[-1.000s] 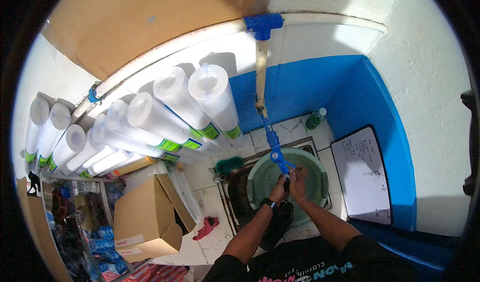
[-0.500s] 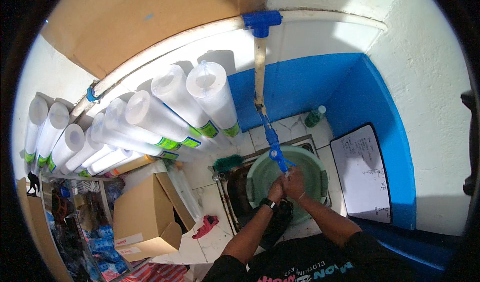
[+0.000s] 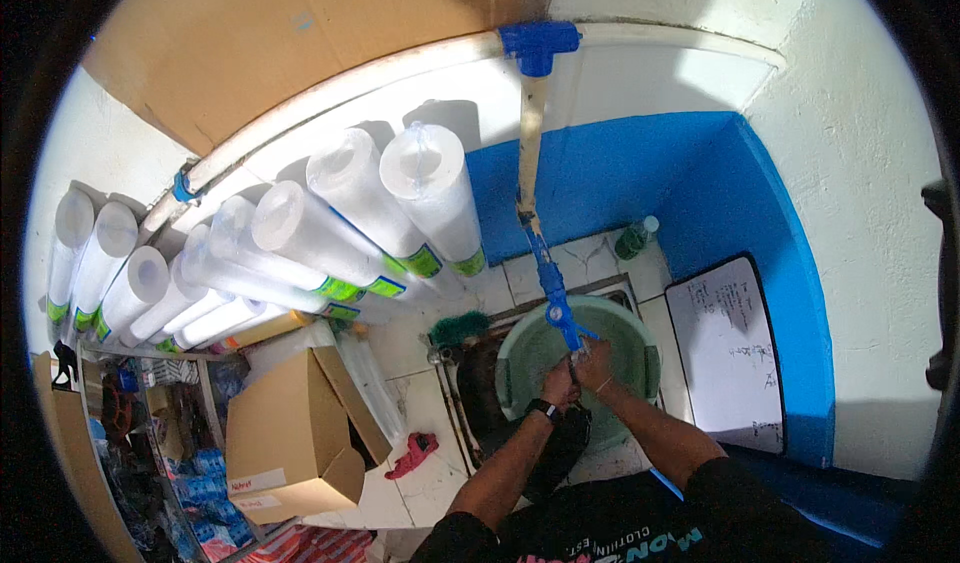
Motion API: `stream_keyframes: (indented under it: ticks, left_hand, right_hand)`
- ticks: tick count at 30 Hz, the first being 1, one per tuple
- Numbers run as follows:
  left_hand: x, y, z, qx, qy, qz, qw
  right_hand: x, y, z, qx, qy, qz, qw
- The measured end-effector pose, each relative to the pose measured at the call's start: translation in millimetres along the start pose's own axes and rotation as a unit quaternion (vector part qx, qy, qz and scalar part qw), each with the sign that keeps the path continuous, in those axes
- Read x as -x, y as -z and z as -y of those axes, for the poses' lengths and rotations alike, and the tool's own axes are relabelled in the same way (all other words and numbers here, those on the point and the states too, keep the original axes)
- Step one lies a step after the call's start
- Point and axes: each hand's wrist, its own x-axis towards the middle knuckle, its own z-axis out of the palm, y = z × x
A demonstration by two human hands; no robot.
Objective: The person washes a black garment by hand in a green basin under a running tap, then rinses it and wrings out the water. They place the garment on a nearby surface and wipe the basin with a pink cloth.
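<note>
Both hands are together over the green basin (image 3: 640,348), just below the blue tap (image 3: 560,315). My left hand (image 3: 560,385), with a dark band on its wrist, is closed against the other, its fingers curled. My right hand (image 3: 594,365) is right under the spout, close to the blue lever; its fingers look closed too. Between them shows a narrow dark strip, too small to name. Water seems to run from the spout onto the hands. Under my forearms is a black, soft-looking thing (image 3: 560,453) that I cannot identify, partly over the basin's near side.
Several white wrapped rolls (image 3: 425,178) lean on the wall at left. Nearer are a cardboard box (image 3: 285,438) and a red cloth (image 3: 412,455). Behind the basin are a green brush (image 3: 460,327) and a green bottle (image 3: 634,239); a whiteboard (image 3: 728,353) leans at right.
The hands have come slightly lower and parted a little, so a dark strip shows between them. The whole view has shifted slightly.
</note>
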Motion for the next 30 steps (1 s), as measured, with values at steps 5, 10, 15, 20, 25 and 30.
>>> stream_keyframes:
  ticks: [5,10,15,20,25,30]
  left_hand:
    - [10,-15,10,-0.03,-0.05,-0.004,0.998]
    - [9,-8,-20,-0.047,0.128,0.002,0.991]
    - [-9,-2,-3,-0.049,0.189,0.057,0.979]
    - [-18,-5,33,-0.166,0.038,0.039,0.985]
    - [-7,-11,7,0.057,0.128,0.003,0.99]
    - [15,-1,-27,0.32,0.23,-0.037,0.918]
  right_hand:
    - [7,-35,-18,0.143,0.057,0.046,0.987]
    - [12,-40,-13,0.02,0.058,-0.039,0.997]
    - [-5,-29,-29,-0.173,-0.037,-0.017,0.984]
    - [6,-46,-37,-0.202,-0.012,-0.043,0.978]
    - [23,-64,-32,-0.145,0.049,-0.097,0.983]
    - [4,-24,-57,-0.237,-0.065,-0.008,0.969]
